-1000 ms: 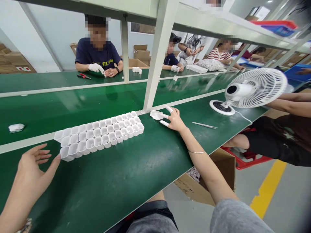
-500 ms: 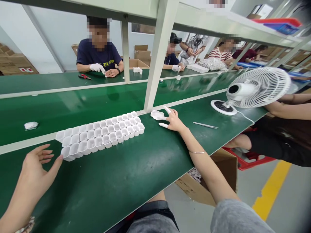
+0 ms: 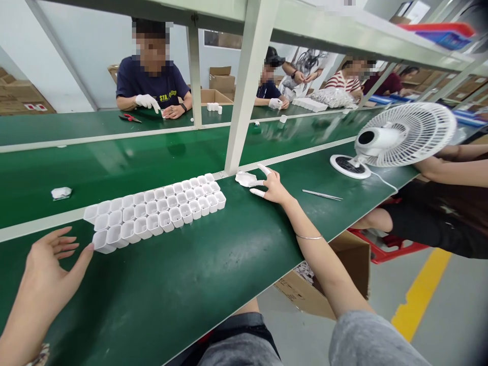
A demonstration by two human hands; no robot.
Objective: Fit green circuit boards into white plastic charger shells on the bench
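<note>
Rows of small white open-topped cups (image 3: 152, 222) stand packed together on the green table (image 3: 183, 284). At their left end is my left hand (image 3: 53, 269), fingers apart, the thumb tip at the nearest corner cup and nothing held. My right hand (image 3: 275, 187) rests past the right end of the rows, with white covers on several fingertips. Its fingers are spread, and one reaches the edge of a crumpled white piece (image 3: 246, 178) lying by the post. Tweezers (image 3: 322, 194) lie on the table to the right of that hand.
A white fan (image 3: 396, 137) stands at the right, its cord on the table. A metal post (image 3: 249, 86) rises behind my right hand. On the green belt (image 3: 125, 162) lies a small white packet (image 3: 61, 193). Co-workers sit opposite and at right. An open cardboard box (image 3: 348, 259) is below the edge.
The small white packet on the belt has shifted to the right. Both hands keep nearly the same pose; the view has moved slightly.
</note>
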